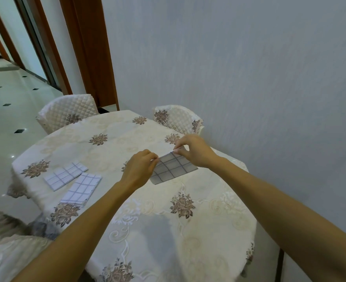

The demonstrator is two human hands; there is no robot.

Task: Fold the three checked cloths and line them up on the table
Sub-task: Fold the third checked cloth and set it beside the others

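Far cloth [65, 176], near cloth [81, 189] folded; third cloth [174, 167] part-lifted

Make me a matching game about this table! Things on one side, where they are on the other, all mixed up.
Things
1. held checked cloth
2. near folded cloth
3. far folded cloth
4. right quilted chair

Places
A. beside the grey wall, behind the table
B. on the table's left, closer to the person
C. pinched by the left hand and right hand
D. on the table's left, farther from the person

Pairs: 1-C, 2-B, 3-D, 4-A
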